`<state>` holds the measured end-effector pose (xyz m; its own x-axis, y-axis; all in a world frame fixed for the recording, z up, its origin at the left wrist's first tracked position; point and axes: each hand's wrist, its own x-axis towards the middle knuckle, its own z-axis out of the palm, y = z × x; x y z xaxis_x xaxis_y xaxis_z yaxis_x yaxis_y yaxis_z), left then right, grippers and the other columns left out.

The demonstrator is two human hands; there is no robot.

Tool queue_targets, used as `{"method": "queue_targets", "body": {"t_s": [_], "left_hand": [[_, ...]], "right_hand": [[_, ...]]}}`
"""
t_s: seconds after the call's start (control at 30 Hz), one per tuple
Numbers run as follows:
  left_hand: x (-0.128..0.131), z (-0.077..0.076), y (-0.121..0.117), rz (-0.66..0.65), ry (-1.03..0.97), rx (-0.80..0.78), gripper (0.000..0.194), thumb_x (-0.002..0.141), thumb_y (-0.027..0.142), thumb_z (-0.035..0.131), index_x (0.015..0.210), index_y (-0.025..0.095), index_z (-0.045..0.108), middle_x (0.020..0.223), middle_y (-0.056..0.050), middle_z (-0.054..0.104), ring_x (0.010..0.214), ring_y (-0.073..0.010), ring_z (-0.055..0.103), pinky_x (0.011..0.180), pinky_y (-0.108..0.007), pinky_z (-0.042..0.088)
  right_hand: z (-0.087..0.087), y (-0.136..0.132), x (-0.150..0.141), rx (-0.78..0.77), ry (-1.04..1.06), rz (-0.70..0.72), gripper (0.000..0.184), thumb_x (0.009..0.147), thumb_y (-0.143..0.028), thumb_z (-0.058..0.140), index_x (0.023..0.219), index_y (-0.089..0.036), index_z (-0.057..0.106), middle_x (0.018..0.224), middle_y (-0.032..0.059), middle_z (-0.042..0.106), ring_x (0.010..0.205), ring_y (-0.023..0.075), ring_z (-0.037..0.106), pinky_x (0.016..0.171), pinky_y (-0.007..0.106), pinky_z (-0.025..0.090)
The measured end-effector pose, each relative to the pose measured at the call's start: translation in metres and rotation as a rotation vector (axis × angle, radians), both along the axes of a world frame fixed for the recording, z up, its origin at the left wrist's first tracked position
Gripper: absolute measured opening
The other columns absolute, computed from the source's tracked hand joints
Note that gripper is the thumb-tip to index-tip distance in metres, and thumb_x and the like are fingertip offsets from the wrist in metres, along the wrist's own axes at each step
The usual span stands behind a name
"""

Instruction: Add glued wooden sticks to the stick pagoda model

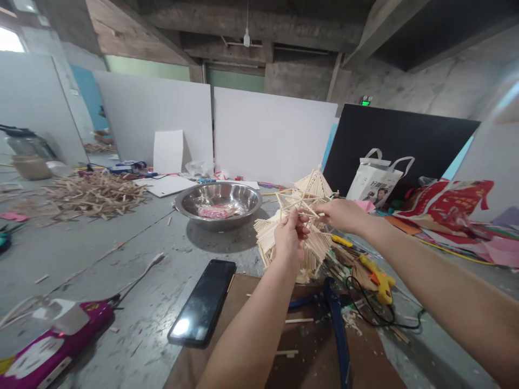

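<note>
A star-shaped model built of thin wooden sticks is held up in front of me above the table. My left hand is closed on its lower middle, fingers wrapped round the sticks. From the right, my right hand pinches a stick near the model's centre. Both forearms stretch forward from the bottom of the view.
A steel bowl with something pink inside stands behind the model. A black phone lies on the grey table. A yellow glue gun and blue-handled tool lie right. A pile of sticks is far left; bags right.
</note>
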<state>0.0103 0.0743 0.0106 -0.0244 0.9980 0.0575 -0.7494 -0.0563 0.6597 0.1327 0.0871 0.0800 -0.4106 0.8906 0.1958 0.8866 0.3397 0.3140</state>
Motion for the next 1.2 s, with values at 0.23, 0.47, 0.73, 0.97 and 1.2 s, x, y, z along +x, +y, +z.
{"method": "queue_targets", "body": {"t_s": [0.23, 0.47, 0.73, 0.97, 1.2], "left_hand": [[0.000, -0.001, 0.001, -0.010, 0.000, 0.004, 0.032, 0.060, 0.042, 0.060, 0.074, 0.014, 0.056, 0.056, 0.002, 0.054, 0.036, -0.0031, 0.042, 0.038, -0.016, 0.027], [0.000, 0.001, -0.001, -0.002, 0.010, -0.014, 0.032, 0.060, 0.042, 0.060, 0.074, 0.013, 0.055, 0.056, 0.002, 0.054, 0.036, -0.0033, 0.043, 0.037, -0.016, 0.026], [-0.001, 0.003, -0.002, 0.000, 0.014, -0.021, 0.034, 0.058, 0.043, 0.061, 0.073, 0.014, 0.056, 0.055, 0.002, 0.055, 0.036, -0.0036, 0.043, 0.038, -0.017, 0.026], [-0.001, 0.002, -0.001, 0.001, 0.005, -0.020, 0.037, 0.058, 0.046, 0.060, 0.075, 0.014, 0.056, 0.055, 0.001, 0.055, 0.036, -0.0037, 0.043, 0.039, -0.017, 0.026], [-0.001, 0.002, -0.003, 0.003, -0.015, -0.030, 0.034, 0.059, 0.043, 0.059, 0.076, 0.014, 0.057, 0.054, 0.001, 0.056, 0.036, -0.0050, 0.044, 0.039, -0.018, 0.026]], "right_hand": [[-0.004, -0.010, 0.010, -0.048, 0.195, 0.063, 0.024, 0.075, -0.033, 0.040, 0.080, -0.025, 0.062, 0.079, 0.0020, 0.065, 0.072, 0.0161, 0.057, 0.057, 0.023, 0.036], [-0.007, -0.028, 0.007, -0.127, 0.505, 0.097, 0.028, 0.074, -0.037, 0.043, 0.089, -0.021, 0.061, 0.076, 0.0020, 0.064, 0.066, 0.0140, 0.056, 0.056, 0.023, 0.037], [-0.009, -0.035, -0.001, -0.035, 0.524, 0.055, 0.031, 0.075, -0.041, 0.041, 0.084, -0.021, 0.063, 0.067, 0.0021, 0.063, 0.059, 0.0144, 0.054, 0.051, 0.024, 0.035], [-0.010, -0.035, -0.006, -0.021, 0.500, 0.008, 0.029, 0.075, -0.039, 0.041, 0.085, -0.023, 0.062, 0.063, 0.0013, 0.063, 0.057, 0.0140, 0.054, 0.049, 0.023, 0.034], [-0.008, -0.035, -0.008, 0.047, 0.500, -0.026, 0.028, 0.074, -0.042, 0.042, 0.082, -0.023, 0.062, 0.069, 0.0012, 0.064, 0.060, 0.0142, 0.055, 0.051, 0.023, 0.035]]}}
